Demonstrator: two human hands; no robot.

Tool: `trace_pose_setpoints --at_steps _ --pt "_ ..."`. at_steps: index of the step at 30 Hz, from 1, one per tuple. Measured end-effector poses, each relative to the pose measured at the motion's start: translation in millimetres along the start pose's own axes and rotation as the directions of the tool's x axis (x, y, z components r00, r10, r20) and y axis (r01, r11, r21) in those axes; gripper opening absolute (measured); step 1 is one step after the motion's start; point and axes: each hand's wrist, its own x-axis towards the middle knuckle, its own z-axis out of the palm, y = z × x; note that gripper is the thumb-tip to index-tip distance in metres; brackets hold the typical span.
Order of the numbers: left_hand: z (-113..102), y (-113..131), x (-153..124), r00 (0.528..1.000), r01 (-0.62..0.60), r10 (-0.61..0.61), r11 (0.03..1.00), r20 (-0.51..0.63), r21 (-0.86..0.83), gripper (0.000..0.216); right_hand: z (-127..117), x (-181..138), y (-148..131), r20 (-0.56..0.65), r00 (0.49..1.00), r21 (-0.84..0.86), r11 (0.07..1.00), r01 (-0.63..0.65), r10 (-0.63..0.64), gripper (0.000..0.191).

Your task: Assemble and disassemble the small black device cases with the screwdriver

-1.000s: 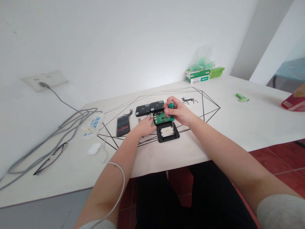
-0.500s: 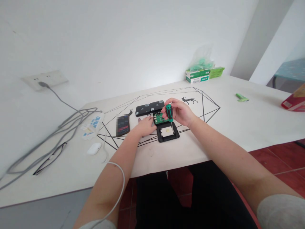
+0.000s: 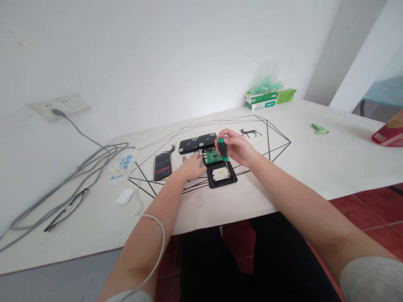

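Note:
My right hand (image 3: 238, 147) grips a green and black screwdriver (image 3: 222, 149), held upright with its tip down on a green circuit board (image 3: 211, 157). The board lies in the far half of an opened black case (image 3: 222, 174), whose near half shows a pale square pad. My left hand (image 3: 190, 166) rests on the table at the board's left edge, fingers lying flat against it. Two closed small black devices (image 3: 197, 143) lie side by side just behind the board.
A phone (image 3: 162, 166) lies left of my left hand. Further left are a power strip (image 3: 122, 165), grey cables (image 3: 72, 176), glasses (image 3: 64, 209) and a white earbud case (image 3: 124, 196). Green tissue boxes (image 3: 269, 97) stand at the wall; a red packet (image 3: 388, 132) sits far right.
The right hand has shifted its hold on the screwdriver: the handle, first buried in the fingers, now stands upright and a little further left. The left hand has stayed put.

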Motion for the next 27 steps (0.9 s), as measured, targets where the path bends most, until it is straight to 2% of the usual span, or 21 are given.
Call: trace_pose_setpoints --at_steps 21,27 --pt "4.1 -2.5 3.0 1.000 0.012 -0.013 1.000 0.005 0.014 0.065 4.2 -2.6 3.5 -0.043 0.998 -0.037 0.998 0.051 -0.053 0.039" --pt "3.6 -1.3 2.5 1.000 0.004 -0.004 1.000 -0.012 -0.009 0.063 5.8 -3.1 2.9 -0.072 0.997 -0.079 0.997 0.018 -0.024 0.042"
